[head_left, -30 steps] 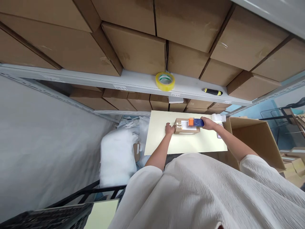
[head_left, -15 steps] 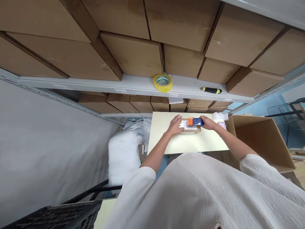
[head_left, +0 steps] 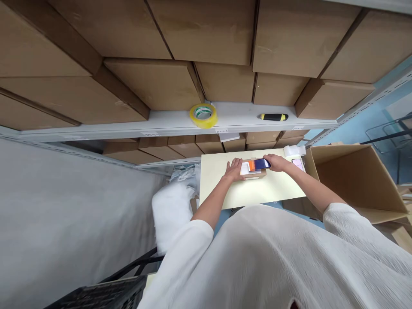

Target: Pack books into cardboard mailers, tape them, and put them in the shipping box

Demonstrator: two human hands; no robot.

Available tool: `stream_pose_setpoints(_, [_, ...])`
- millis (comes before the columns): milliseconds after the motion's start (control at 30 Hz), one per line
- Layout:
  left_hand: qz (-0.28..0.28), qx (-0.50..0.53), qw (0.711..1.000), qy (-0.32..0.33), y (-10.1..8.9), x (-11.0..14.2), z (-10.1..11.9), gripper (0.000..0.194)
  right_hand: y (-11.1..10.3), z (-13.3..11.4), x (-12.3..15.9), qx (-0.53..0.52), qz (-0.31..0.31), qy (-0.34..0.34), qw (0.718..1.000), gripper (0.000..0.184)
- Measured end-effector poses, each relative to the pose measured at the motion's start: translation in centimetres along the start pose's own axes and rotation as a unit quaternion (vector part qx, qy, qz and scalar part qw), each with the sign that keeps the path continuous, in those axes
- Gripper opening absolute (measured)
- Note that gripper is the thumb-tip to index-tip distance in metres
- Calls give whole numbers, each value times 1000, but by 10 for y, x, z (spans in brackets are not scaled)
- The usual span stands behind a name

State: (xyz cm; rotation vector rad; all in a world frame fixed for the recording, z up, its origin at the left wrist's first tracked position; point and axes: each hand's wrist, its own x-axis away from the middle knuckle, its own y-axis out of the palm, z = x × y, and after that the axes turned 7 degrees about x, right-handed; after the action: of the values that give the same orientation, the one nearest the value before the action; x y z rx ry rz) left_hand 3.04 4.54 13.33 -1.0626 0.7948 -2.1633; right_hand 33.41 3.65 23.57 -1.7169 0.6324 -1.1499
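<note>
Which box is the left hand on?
The small box on the table, with the blue and orange tool over it. Neither hand touches the shelf boxes or the large open box at right.

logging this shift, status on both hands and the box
Right hand gripping blue-and-orange handheld tool over small brown cardboard box; left hand on box's left end; nothing seen blocking either hand.

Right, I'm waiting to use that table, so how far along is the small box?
Looks done: the small box seems closed, with a white label on top. In hand: the left hand rests on its left end, and the right hand holds a blue-and-orange tool over the label. Probably left: the work with that tool, then freeing the table, where the box sits.
</note>
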Motion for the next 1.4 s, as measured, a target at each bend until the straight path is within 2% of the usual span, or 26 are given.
stream_pose_setpoints(267, [-3, -1, 1000, -16, 2, 0, -1, 136, 8, 34, 29, -4, -12, 14, 1000, 41])
stream_pose_setpoints(600, [-1, 7, 1000, -30, -2, -1, 1, 136, 24, 107, 66, -38, -13, 44, 998, 40])
stream_pose_setpoints(900, [-3, -2, 999, -44, -2, 0, 3, 135, 41, 115, 58, -48, -10, 31, 998, 42])
stream_pose_setpoints(1167, [-4, -11, 998, -57, -4, -1, 7, 135, 51, 135, 55, -21, -31, 33, 999, 39])
stream_pose_setpoints(1400, [4, 12, 999, -49, -4, -2, 6, 134, 66, 130, 41, -10, -55, 53, 997, 45])
